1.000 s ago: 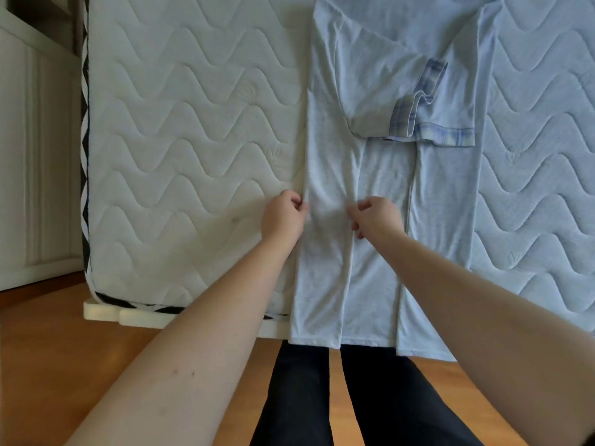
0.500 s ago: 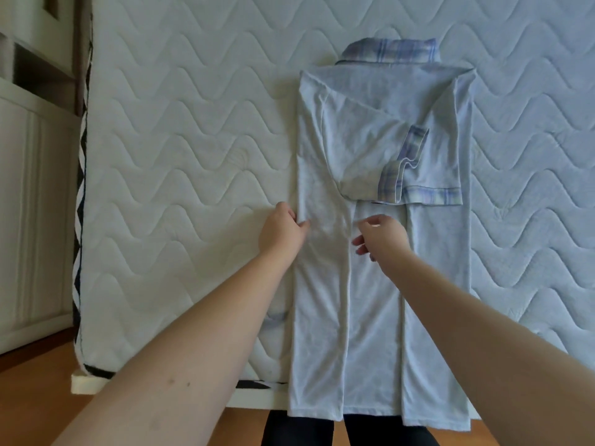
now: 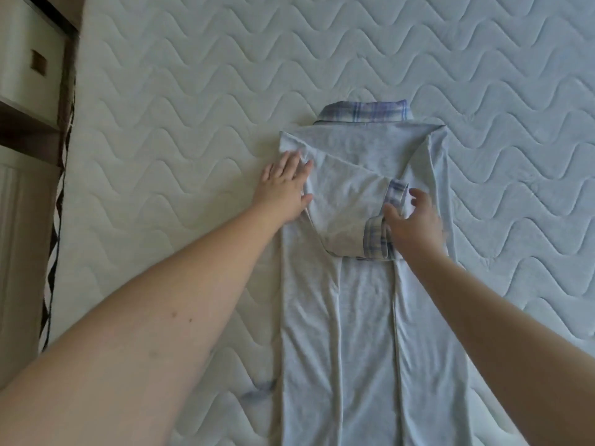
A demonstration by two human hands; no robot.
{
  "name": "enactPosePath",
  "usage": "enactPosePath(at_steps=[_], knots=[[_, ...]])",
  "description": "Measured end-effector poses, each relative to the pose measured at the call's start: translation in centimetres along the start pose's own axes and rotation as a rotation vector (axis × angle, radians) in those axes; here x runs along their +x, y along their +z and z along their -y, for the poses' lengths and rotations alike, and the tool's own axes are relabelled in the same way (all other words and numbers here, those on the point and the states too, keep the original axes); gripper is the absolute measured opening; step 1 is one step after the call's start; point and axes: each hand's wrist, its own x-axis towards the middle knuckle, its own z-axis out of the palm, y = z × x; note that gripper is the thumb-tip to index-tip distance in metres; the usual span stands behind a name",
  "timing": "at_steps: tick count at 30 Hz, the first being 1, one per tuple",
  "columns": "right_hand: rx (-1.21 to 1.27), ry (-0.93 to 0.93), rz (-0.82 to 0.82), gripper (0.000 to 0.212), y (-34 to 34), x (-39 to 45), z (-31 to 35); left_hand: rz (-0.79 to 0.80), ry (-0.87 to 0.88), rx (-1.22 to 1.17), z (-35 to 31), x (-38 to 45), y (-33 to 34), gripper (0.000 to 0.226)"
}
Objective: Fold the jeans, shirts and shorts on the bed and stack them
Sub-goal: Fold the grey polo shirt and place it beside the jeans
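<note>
A wooden cabinet [image 3: 29,91] stands at the far left beside the bed [image 3: 193,107], whose quilted mattress fills the view. The left hand [image 3: 285,189] lies flat on the left edge of the shirt [image 3: 354,317], fingers straight and spread, pressing the cloth and holding nothing. The pale grey shirt lies lengthways on the mattress, sides folded in, plaid collar [image 3: 367,111] at the far end. The right hand [image 3: 413,225] rests on the folded sleeve's plaid cuff [image 3: 375,238], fingers loosely spread, gripping nothing
</note>
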Motion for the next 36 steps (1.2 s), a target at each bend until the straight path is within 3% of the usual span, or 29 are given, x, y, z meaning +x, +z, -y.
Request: enactPosePath(at_steps=[3,12,16,19,22,25,28,31,36], knots=[[-0.030,0.076,0.090,0.074,0.3,2.3,0.7,0.090,0.009,0.063,1.6,1.8,-0.3,0.083],[0.463,0.040,-0.086,0.055,1.9,1.7,1.4,0.190,0.128,0.153,2.3,5.6,-1.5,0.118],[0.465,-0.043,0.013,0.058,2.5,-0.1,2.2,0.267,0.113,0.125,2.4,6.3,-1.6,0.118],[0.337,-0.195,0.104,0.009,3.3,-2.0,3.0,0.253,0.103,0.076,2.4,6.3,-1.7,0.098],[0.209,-0.403,0.080,0.013,5.1,-4.3,3.2,0.209,0.102,0.024,2.5,6.3,-2.3,0.061],[-0.067,-0.713,-0.050,0.005,6.8,-5.6,2.4,0.214,0.061,-0.085,2.1,6.2,-3.3,0.050],[-0.357,-0.855,-0.106,0.023,8.0,-5.8,1.0,0.026,0.010,-0.338,1.7,5.8,-4.1,0.047],[-0.388,-0.907,-0.065,0.034,9.6,-6.0,0.0,-0.275,-0.020,-0.502,1.3,3.5,-3.7,0.042],[-0.321,-0.967,0.012,0.025,10.5,-6.9,-1.0,-0.331,-0.026,-0.530,0.2,-2.4,0.1,0.045]])
